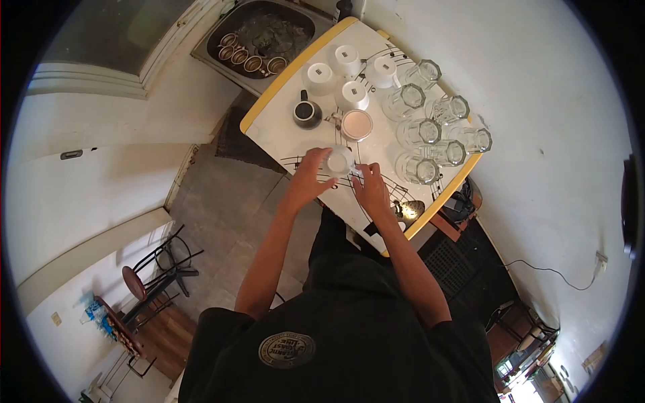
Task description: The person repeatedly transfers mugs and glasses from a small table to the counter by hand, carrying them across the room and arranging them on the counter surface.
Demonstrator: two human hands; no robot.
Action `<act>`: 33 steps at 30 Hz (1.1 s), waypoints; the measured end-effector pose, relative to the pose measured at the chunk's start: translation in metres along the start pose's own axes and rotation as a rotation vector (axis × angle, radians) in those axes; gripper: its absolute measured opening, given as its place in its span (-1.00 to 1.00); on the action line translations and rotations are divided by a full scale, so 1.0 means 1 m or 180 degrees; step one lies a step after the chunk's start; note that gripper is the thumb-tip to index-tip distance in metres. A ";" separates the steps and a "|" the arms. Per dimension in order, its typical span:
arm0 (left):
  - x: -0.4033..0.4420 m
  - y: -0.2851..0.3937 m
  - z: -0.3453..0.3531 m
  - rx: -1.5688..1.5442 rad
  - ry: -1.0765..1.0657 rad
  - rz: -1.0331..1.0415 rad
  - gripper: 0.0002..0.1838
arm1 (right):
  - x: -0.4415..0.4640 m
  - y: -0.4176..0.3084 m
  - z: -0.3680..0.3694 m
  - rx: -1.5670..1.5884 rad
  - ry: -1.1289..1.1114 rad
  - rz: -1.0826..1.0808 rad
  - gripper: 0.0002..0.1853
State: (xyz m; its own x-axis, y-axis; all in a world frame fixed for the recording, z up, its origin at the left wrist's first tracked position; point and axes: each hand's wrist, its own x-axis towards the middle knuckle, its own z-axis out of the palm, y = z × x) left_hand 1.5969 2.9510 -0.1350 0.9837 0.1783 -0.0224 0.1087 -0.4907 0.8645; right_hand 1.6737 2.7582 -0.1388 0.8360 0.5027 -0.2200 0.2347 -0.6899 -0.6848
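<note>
Between my two hands is a pale, see-through cup (338, 162) over the near part of the white table (269, 119) with music notes on it. My left hand (311, 176) wraps its left side, thumb and fingers against it. At its right side my right hand (369, 186) pinches the handle. Just beyond stands a pinkish upside-down mug (357, 125), and left of that a dark mug (307, 113). Several white cups (353, 95) stand bottom up farther back. Several clear glasses (418, 133) fill the right side of the table.
A metal sink (201, 48) with several small round metal items (252, 64) lies beyond the table's far left. Near the right table edge sits a shiny dark object (412, 209). A chair (134, 283) stands at the lower left, and a dark rack (457, 265) at the right.
</note>
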 end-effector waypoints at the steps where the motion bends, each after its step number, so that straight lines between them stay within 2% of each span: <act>1: 0.002 0.001 0.003 -0.0009 -0.0002 0.0008 -0.16 | 0.002 0.001 0.003 -0.0198 -0.0156 0.0044 -0.71; 3: 0.000 0.002 0.010 0.0082 -0.0144 -0.0407 -0.15 | 0.008 0.002 0.005 -0.0281 -0.0228 0.0155 -0.78; 7: 0.005 -0.003 0.010 0.0271 -0.0034 -0.0264 -0.10 | 0.014 0.007 0.001 -0.0118 -0.0439 -0.0229 -0.83; 9: 0.005 -0.002 0.006 -0.0203 0.0068 -0.0269 -0.09 | 0.010 0.007 0.002 0.0284 -0.0194 -0.0476 -0.84; 12: 0.007 0.009 -0.010 -0.0318 0.0088 -0.0187 -0.12 | 0.006 0.001 0.000 0.0573 0.0131 -0.0733 -0.86; 15: 0.004 0.027 -0.028 -0.0158 0.0002 -0.0551 -0.10 | 0.001 -0.016 -0.009 0.0938 -0.0019 -0.0575 -0.84; 21: 0.012 0.051 -0.044 -0.0438 -0.0102 -0.0324 -0.10 | 0.001 -0.038 -0.023 0.1174 -0.0304 -0.0587 -0.81; 24: 0.015 0.063 -0.046 -0.0448 -0.0182 -0.0484 -0.09 | 0.003 -0.043 -0.024 0.1315 -0.0292 -0.0832 -0.81; 31: 0.016 0.063 -0.040 -0.0249 -0.0047 -0.0406 -0.10 | 0.004 -0.048 -0.030 0.0996 -0.0287 -0.0970 -0.80; 33: 0.016 0.062 -0.038 -0.0350 -0.0011 -0.0595 -0.12 | 0.005 -0.048 -0.033 0.0894 -0.0348 -0.1010 -0.82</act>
State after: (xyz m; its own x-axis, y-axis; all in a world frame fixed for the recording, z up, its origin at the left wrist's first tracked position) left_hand 1.6137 2.9560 -0.0631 0.9484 0.2546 -0.1890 0.2731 -0.3535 0.8947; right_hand 1.6830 2.7769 -0.0846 0.6832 0.7296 -0.0301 0.3148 -0.3314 -0.8894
